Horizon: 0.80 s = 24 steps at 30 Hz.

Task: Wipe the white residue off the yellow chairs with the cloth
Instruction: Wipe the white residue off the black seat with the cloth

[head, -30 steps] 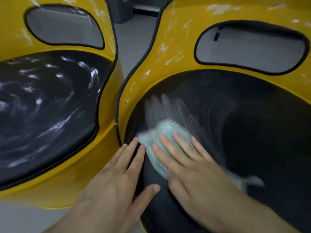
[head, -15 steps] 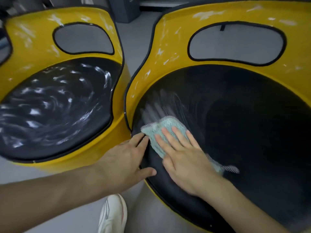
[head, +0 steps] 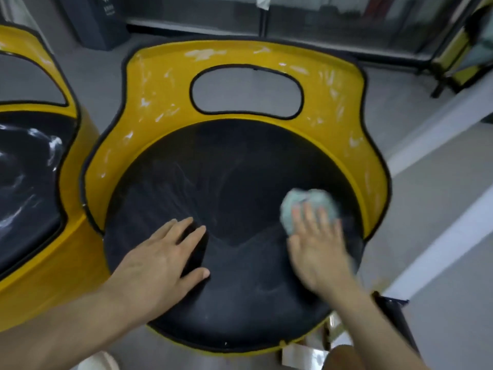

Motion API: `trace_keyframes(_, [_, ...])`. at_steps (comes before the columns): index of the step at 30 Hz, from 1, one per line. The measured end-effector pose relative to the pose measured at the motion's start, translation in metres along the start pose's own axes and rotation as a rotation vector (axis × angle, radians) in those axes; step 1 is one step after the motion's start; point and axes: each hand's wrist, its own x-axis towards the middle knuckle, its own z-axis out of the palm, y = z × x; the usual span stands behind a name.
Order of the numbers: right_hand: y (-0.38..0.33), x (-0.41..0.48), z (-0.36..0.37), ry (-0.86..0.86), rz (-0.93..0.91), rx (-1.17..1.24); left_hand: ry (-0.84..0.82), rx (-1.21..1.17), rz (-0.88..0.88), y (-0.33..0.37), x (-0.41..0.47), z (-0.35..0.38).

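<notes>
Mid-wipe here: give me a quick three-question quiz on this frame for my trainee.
1. True or false: the left hand presses the cloth.
2. Which part of the near chair is most plainly smeared with white? A) black seat B) yellow backrest C) its base
3. Fill in: the other chair's seat, at left, is ___ with white residue.
Key: 1 false, the right hand presses it; 2 B; 3 streaked.
</notes>
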Motion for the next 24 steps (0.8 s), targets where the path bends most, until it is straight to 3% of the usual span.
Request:
trace_keyframes(3, [-0.077,-0.069,0.026,-0.015,-0.365,0.052,0.015,-0.007,0.004,0.004,0.006,-0.003])
trace_keyframes(6, [-0.085,-0.07,0.026,-0.022,-0.524,0.097,0.034,-0.059,-0.029,0.001,0.008,-0.01])
trace_keyframes(10, [-0.008,0.017,0.009,0.002,-0.223,-0.049,0.009,-0.072,-0.065,-0.01,0.008,-0.015])
trace_keyframes(12, [0.017,0.061,-0.002,-0.097,-0.06,-0.042,0.009,-0.067,-0.057,-0.017,0.011,-0.018])
trace_keyframes(16, [-0.01,0.087,-0.005,-0.122,0.0,0.013,0.048,-0.039,-0.05,-0.032,0.021,-0.028])
trace_keyframes(18, [-0.058,0.068,0.002,-0.093,-0.168,-0.001,0.12,-0.016,-0.038,-0.043,0.033,-0.03])
trace_keyframes(21, [-0.122,0.038,0.01,-0.18,-0.505,0.049,0.214,-0.112,-0.102,-0.06,0.05,-0.023])
trace_keyframes(24, [-0.135,0.045,0.0,-0.315,-0.609,0.32,0.278,-0.171,-0.142,-0.076,0.054,-0.006])
